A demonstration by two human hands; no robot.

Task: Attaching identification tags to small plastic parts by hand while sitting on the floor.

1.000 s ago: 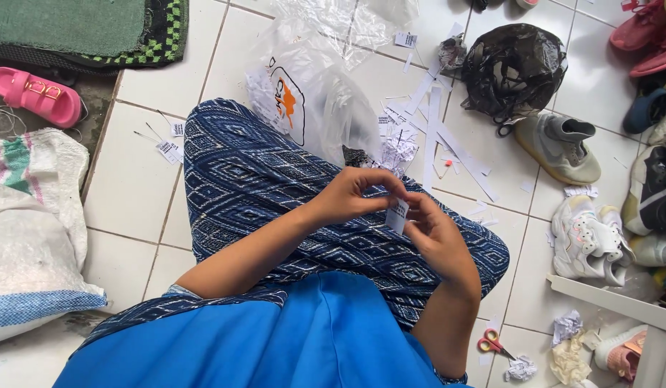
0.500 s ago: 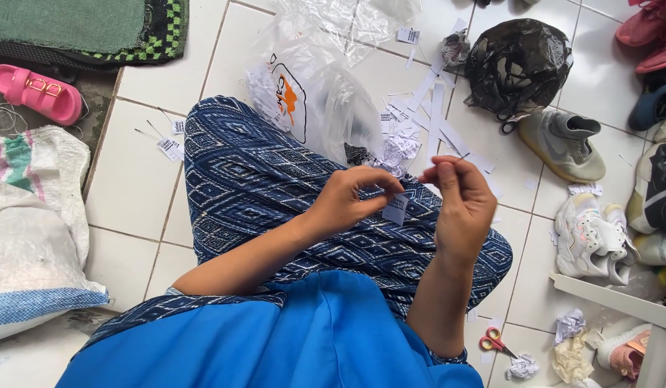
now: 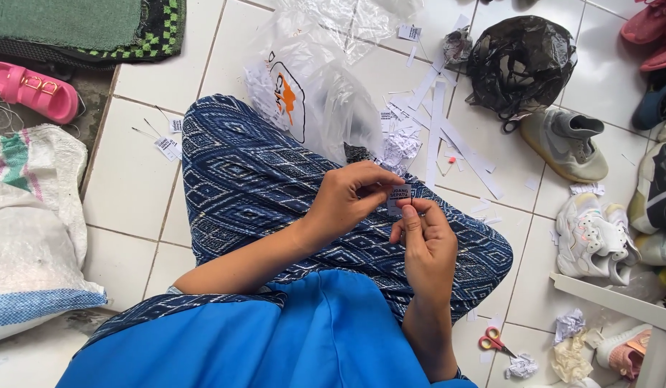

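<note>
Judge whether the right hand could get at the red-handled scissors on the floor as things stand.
Probably yes. The scissors lie on bare tile beside the right forearm, nothing over them, but the right hand shares a small paper tag with the left hand, so it must let go first.

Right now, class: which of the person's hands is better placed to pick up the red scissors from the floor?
Probably the right hand: the red scissors lie on the tiles on that side. The left hand pinches the small tag and would have to cross over.
</note>
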